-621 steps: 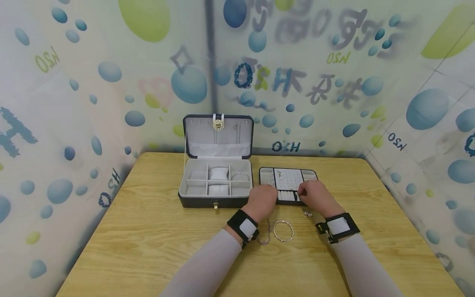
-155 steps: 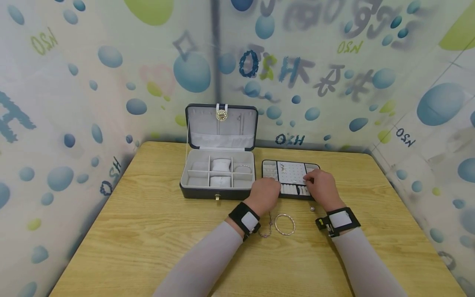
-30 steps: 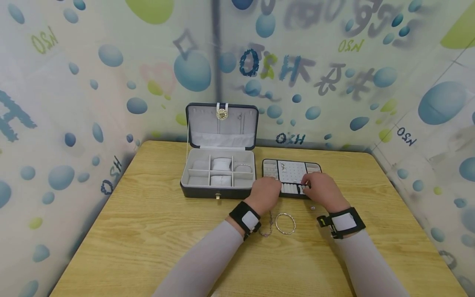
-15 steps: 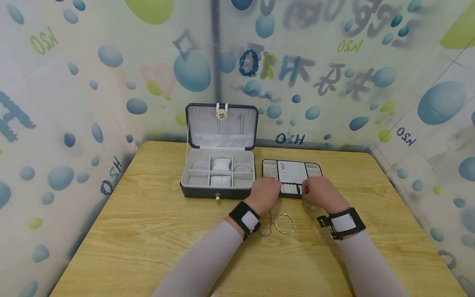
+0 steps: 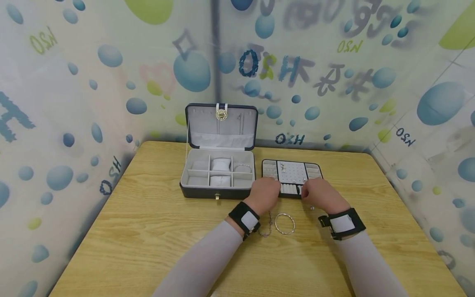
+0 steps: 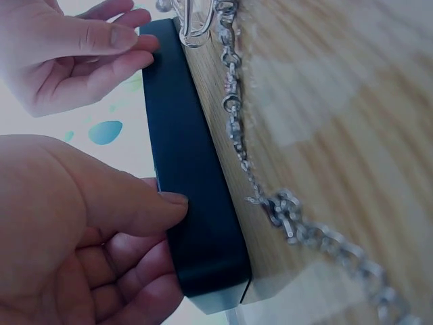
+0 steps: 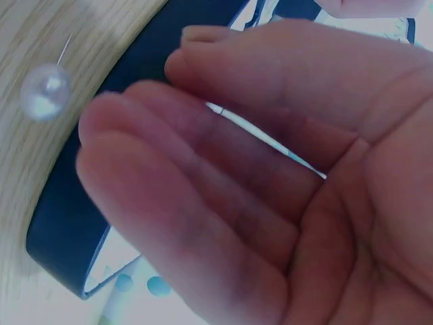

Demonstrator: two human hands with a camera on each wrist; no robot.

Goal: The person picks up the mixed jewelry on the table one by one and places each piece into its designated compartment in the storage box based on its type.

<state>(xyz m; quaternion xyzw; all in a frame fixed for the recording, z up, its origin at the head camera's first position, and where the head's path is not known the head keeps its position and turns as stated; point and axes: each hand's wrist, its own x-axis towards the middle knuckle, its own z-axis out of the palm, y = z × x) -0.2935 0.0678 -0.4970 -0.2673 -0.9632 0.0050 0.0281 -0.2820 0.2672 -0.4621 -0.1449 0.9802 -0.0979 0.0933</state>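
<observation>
A dark-sided jewelry tray (image 5: 291, 195) lies on the table, with a white perforated earring board (image 5: 293, 171) and ring slots (image 5: 288, 189) in front of it. My left hand (image 5: 265, 194) grips its front left corner; in the left wrist view the thumb presses the dark side (image 6: 189, 135). My right hand (image 5: 322, 194) is at the front right corner, fingers loosely bent, with nothing visible between them. Small earrings (image 5: 283, 167) sit on the board. A pearl earring (image 7: 46, 92) with a thin post lies on the table near my right hand.
An open jewelry box (image 5: 215, 192) stands left of the tray, its lid upright; it has compartments with white cushions (image 5: 221, 164) and a bracelet (image 5: 243, 166). On the wooden table (image 5: 148, 231) lie a chain bracelet (image 5: 265, 235) and a round bangle (image 5: 285, 224).
My right hand has come down from the earring board and ring slots to the tray's front right corner. My left hand keeps its grip. Earlier, two pearl earrings lay on the table; now one shows there.
</observation>
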